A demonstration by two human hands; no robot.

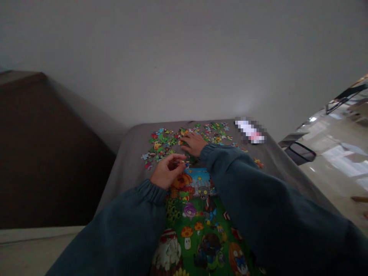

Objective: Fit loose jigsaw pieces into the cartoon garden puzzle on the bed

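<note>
A small puzzle piece sits pinched between thumb and fingertips of the left hand, held just above the top edge of the assembled puzzle. The right hand reaches farther, palm down, fingers spread on the loose pieces scattered across the grey table.

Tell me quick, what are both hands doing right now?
Left hand: fingers pinched on a small puzzle piece.
Right hand: open, flat on the loose puzzle pieces, gripping nothing.
</note>
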